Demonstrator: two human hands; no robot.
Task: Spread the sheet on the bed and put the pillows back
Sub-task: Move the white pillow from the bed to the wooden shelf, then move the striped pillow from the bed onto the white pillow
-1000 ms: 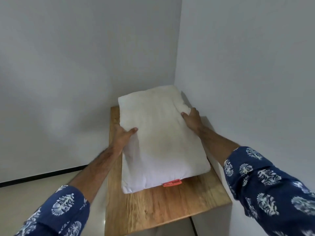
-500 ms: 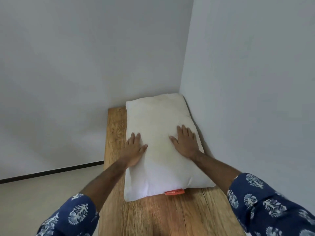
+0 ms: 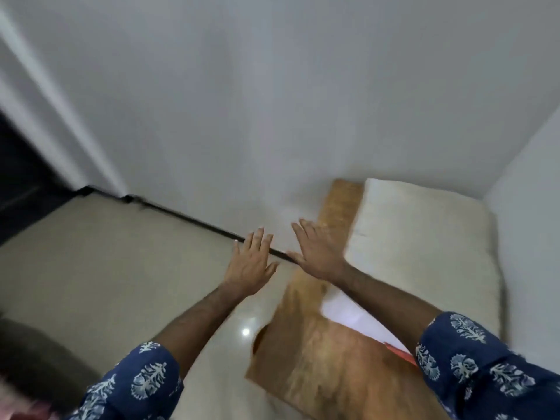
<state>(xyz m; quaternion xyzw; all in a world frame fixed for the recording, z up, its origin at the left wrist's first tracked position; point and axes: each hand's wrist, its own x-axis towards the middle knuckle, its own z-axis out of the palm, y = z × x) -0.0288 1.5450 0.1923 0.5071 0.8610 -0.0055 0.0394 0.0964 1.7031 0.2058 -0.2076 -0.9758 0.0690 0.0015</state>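
Pillow point(image 3: 424, 253) on wooden table point(image 3: 318, 368) — white-walled corner.

plain home bedroom, white pillow point(image 3: 424, 253) on wooden bed board point(image 3: 327, 368), tiled floor point(image 3: 106, 268)

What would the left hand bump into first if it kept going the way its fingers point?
Probably the white wall. The left hand is open, over the floor, fingers aimed at the wall's dark baseboard. Nothing shows between, though depth is unclear.
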